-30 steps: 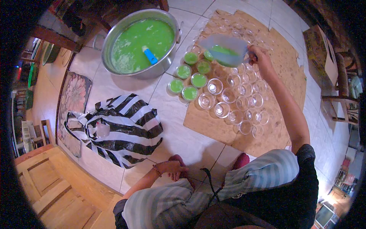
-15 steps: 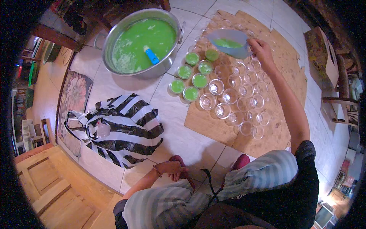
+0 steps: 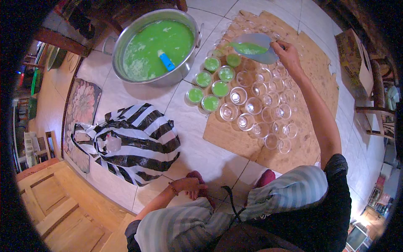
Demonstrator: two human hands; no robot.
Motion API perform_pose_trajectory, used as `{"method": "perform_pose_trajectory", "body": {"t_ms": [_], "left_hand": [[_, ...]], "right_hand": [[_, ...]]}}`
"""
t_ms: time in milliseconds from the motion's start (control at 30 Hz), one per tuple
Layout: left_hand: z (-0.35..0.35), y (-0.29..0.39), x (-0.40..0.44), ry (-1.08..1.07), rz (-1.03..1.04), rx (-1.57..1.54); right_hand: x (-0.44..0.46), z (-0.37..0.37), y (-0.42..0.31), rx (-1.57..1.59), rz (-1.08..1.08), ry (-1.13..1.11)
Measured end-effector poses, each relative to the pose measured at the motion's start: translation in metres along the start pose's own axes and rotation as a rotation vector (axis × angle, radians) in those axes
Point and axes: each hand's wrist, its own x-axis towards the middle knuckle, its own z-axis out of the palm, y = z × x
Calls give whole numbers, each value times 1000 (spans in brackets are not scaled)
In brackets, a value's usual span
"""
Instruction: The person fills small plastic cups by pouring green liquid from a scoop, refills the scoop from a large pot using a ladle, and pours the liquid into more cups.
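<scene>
Green liquid (image 3: 251,49) sits in a translucent jug (image 3: 265,57) that we see held up over a crowd of cups in the far middle of the floor. The right hand (image 3: 286,55) is closed around the jug's handle, the arm reaching far from the right; the jug tips to the left, though we cannot tell whether anything is leaving its lip.

Just left of and nearer than the jug, we count seven green-filled cups (image 3: 220,88), bunched close together. To their right, clear cups (image 3: 253,106) stand in loose rows on a brown sheet (image 3: 231,137), with more at its far side. The left hand (image 3: 187,185) hangs near us beside the knee of the striped trousers (image 3: 289,189), fingers loosely spread and bent, a bracelet (image 3: 173,189) at the wrist.

At far left, we find a metal pot (image 3: 178,76) of the same green, a blue-handled tool (image 3: 167,61) slanting out of it. A black-and-white striped bag (image 3: 138,143) lies nearer, right of a flowered mat (image 3: 82,101).
</scene>
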Motion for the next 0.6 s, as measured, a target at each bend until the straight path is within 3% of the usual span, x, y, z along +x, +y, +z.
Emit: {"method": "perform_pose_trajectory", "body": {"t_ms": [300, 400, 600], "left_hand": [[0, 4, -13, 59, 64, 16], [-8, 2, -2, 74, 77, 27], [-19, -11, 30, -149, -67, 18]], "right_hand": [[-5, -10, -18, -74, -32, -34], [-1, -4, -7, -98, -55, 45], [-1, -11, -16, -186, -44, -22]]}}
